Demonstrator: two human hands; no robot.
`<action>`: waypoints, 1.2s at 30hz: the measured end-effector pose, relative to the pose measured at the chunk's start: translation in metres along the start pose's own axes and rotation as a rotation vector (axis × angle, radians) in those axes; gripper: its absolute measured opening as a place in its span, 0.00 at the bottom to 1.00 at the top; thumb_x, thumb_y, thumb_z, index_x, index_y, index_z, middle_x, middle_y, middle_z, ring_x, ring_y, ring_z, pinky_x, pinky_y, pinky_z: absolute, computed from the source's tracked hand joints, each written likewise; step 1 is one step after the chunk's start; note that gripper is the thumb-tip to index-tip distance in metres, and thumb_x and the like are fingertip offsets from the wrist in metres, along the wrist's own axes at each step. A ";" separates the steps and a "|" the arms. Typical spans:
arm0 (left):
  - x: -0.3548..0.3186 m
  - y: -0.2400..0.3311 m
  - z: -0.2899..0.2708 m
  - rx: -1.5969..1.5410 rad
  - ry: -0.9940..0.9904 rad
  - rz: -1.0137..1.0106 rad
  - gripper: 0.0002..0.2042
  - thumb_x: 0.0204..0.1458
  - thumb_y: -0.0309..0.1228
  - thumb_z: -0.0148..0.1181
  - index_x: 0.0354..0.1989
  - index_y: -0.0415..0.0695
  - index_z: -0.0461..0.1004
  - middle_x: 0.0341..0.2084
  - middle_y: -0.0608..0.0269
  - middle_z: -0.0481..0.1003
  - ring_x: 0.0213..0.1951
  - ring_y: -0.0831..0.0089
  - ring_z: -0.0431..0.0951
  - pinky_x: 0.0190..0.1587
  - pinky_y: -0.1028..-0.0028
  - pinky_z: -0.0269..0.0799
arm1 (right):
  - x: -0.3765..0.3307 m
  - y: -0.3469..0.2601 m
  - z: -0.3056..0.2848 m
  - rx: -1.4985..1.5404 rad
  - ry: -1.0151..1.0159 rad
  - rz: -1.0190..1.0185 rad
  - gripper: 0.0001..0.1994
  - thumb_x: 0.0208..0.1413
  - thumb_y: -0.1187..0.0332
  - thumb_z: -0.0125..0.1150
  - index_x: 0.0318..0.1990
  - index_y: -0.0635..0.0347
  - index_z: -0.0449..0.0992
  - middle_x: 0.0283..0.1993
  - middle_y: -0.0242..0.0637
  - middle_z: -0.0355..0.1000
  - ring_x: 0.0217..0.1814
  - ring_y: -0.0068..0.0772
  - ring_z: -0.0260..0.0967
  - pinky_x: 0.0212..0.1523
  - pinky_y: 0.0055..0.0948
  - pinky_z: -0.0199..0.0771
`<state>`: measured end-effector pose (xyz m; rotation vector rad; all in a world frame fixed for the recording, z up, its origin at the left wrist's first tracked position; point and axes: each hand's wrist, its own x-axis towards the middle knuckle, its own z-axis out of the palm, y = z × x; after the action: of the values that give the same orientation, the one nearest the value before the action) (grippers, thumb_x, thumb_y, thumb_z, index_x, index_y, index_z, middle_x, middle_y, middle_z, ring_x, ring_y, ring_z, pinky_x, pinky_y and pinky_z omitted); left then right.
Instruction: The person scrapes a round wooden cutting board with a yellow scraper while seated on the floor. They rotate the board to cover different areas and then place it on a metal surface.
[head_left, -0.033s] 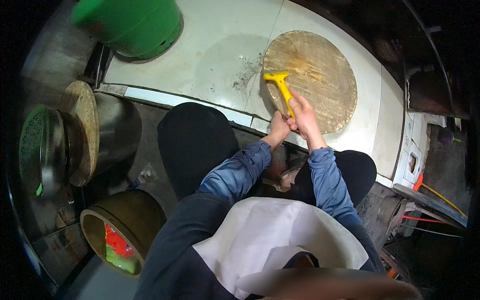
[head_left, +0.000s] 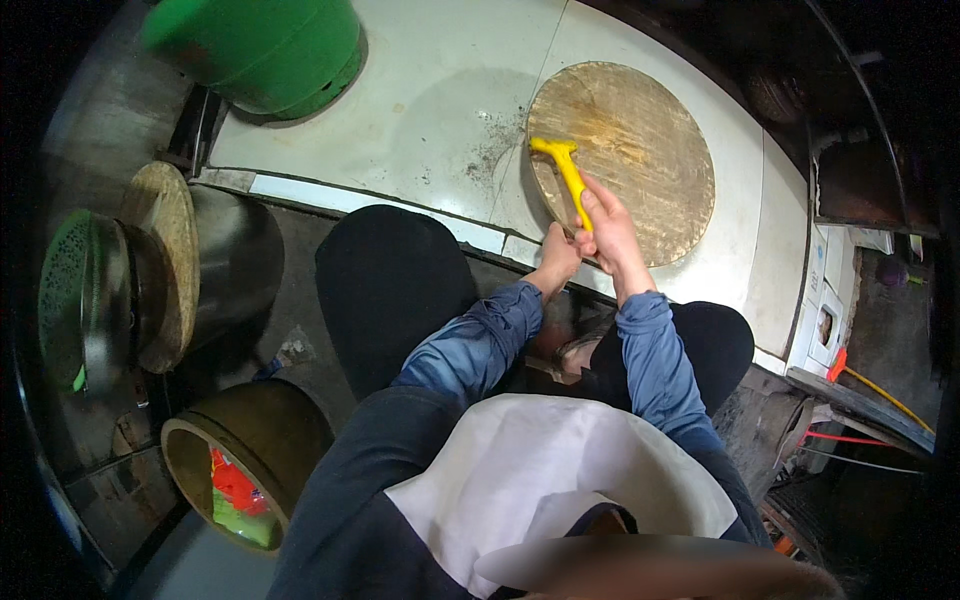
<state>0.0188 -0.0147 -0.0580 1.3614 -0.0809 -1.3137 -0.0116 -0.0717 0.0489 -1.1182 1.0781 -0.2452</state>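
My right hand [head_left: 612,238] is closed around the handle of a yellow T-shaped hand tool [head_left: 571,180]. The tool's crosswise head lies over the left part of a round wooden board [head_left: 640,150]; whether it touches the wood I cannot tell. The board rests flat on a pale tiled surface. Just left of the right hand, by the board's near edge, my left hand [head_left: 560,254] has its fingers drawn together. Whatever they may hold is hidden.
A green gas cylinder [head_left: 270,50] stands at the far left. On the left are a metal drum [head_left: 235,255] with a round wooden lid [head_left: 165,265], and a brown pot [head_left: 250,415] holding coloured bags. A wooden plank [head_left: 860,405] lies at right.
The yellow tool has shifted slightly to the right and its head has risen a touch in view, together with my right hand. My left hand has hardly moved.
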 end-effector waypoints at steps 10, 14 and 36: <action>0.000 0.004 0.004 -0.089 0.046 0.077 0.13 0.47 0.27 0.55 0.36 0.38 0.59 0.21 0.62 0.68 0.15 0.78 0.65 0.14 0.78 0.61 | -0.041 0.019 -0.042 -0.411 0.008 -0.072 0.17 0.57 0.66 0.49 0.55 0.47 0.65 0.22 0.28 0.64 0.14 0.13 0.55 0.11 0.15 0.55; 0.000 0.001 0.010 -0.011 0.110 0.087 0.13 0.46 0.27 0.56 0.35 0.37 0.59 0.21 0.61 0.67 0.15 0.77 0.65 0.15 0.78 0.61 | -0.014 0.042 -0.039 -0.614 0.089 -0.456 0.16 0.55 0.67 0.50 0.52 0.53 0.68 0.31 0.39 0.71 0.20 0.23 0.66 0.21 0.23 0.67; 0.007 -0.014 0.012 0.099 0.087 0.164 0.16 0.44 0.28 0.60 0.38 0.32 0.62 0.32 0.52 0.72 0.35 0.69 0.74 0.36 0.72 0.69 | 0.012 0.020 -0.025 -0.810 0.092 -0.606 0.17 0.52 0.69 0.51 0.51 0.58 0.68 0.45 0.52 0.69 0.48 0.49 0.67 0.47 0.33 0.66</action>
<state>0.0041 -0.0226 -0.0686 1.4620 -0.1962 -1.1247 -0.0325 -0.0852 0.0248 -2.1814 0.9029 -0.3471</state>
